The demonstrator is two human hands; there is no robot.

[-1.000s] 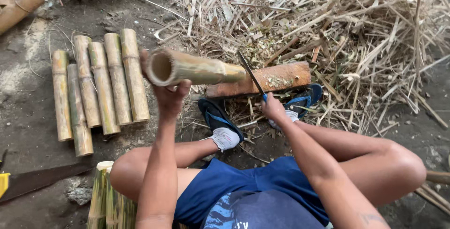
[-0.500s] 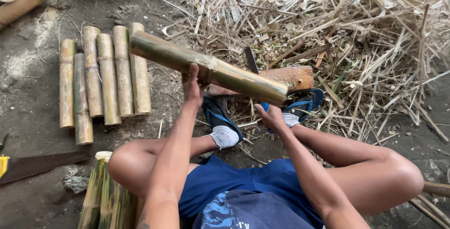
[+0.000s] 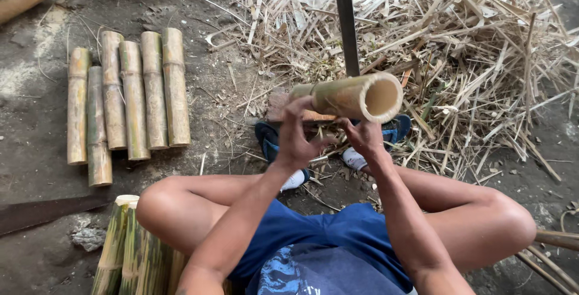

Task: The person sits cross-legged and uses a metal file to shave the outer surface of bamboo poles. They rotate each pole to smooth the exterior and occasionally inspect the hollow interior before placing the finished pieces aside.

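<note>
The left hand grips the hollow bamboo section level while the right hand holds the upright blade against it.

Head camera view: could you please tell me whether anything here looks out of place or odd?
One green-brown bamboo segment in the row lying on the dirt sits lower than its neighbours, breaking the line. Nothing looks damaged; the left hand and right hand hold a hollow bamboo tube.
</note>
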